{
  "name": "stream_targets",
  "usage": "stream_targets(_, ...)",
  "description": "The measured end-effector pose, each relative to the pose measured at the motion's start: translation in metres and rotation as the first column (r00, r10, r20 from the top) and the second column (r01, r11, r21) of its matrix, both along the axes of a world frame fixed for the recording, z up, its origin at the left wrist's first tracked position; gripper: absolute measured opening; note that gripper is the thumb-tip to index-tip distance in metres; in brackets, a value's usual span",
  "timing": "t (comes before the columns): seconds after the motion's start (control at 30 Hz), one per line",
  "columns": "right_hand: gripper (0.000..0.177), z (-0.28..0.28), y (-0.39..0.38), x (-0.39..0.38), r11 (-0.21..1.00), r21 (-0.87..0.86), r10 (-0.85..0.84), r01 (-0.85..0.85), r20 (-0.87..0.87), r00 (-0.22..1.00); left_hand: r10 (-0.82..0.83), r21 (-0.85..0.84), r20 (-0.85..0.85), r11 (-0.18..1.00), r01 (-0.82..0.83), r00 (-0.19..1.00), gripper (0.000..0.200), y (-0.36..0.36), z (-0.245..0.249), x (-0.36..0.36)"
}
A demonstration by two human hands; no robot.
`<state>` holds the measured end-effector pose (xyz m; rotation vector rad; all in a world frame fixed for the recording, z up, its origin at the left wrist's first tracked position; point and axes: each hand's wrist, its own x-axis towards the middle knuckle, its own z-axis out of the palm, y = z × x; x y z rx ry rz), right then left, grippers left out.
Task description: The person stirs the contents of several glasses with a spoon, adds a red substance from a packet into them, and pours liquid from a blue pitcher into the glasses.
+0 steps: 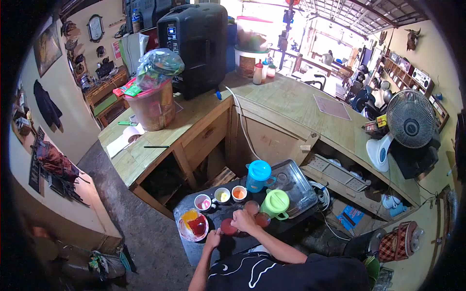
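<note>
My right hand point(243, 221) is closed over a glass of red drink point(228, 228). What its fingers pinch is too small to tell. My left hand point(213, 239) is also closed, low and to the left of that glass, and its contents are hidden. Two more glasses, a far reddish one point(251, 207) and a brownish one point(263, 220), stand beside my right hand. At the left, a white plate point(182, 234) carries yellow and red jelly-like pieces point(197, 225). Three white mugs hold pink point(204, 202), pale yellow point(222, 196) and orange point(239, 193) contents.
A lidded blue pitcher point(258, 175) and a green pitcher point(275, 202) stand beyond the glasses, near a clear tray point(305, 196). The dark low table point(188, 250) carries these. A wooden counter point(199, 121) with a black speaker point(194, 53) wraps around; a fan point(410, 119) stands right.
</note>
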<state>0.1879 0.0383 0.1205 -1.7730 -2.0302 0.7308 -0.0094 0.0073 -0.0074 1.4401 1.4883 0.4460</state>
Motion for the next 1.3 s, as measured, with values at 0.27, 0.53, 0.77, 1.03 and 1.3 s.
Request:
stream_targets(0.27,0.021,-0.001,-0.004,-0.001,0.997,-0.026,0.059,-0.070,-0.298,0.953,-0.004,-0.018,0.002,1.000,0.004,1.000,0.053,-0.001,-0.008,-0.002)
stream_targets(0.53,0.023,0.006,-0.003,0.000,0.914,-0.315,0.194,-0.257,-0.217,0.957,0.006,-0.041,-0.016,0.999,-0.006,1.000,0.054,0.001,-0.006,0.000)
stream_targets(0.77,0.023,-0.003,-0.002,-0.002,0.996,0.060,-0.066,0.068,-0.034,0.997,-0.014,-0.038,-0.026,0.999,0.013,1.000,0.054,0.003,-0.015,-0.001)
stream_targets(1.03,0.023,-0.001,-0.005,-0.001,0.990,-0.096,0.075,-0.099,-0.232,0.970,-0.035,-0.035,0.025,0.999,0.035,0.999,0.052,0.001,0.005,-0.001)
stream_targets(1.3,0.020,0.007,-0.007,0.002,0.951,-0.206,0.213,-0.231,-0.106,0.971,-0.019,-0.030,0.029,0.999,0.020,0.999,0.052,0.001,0.000,-0.001)
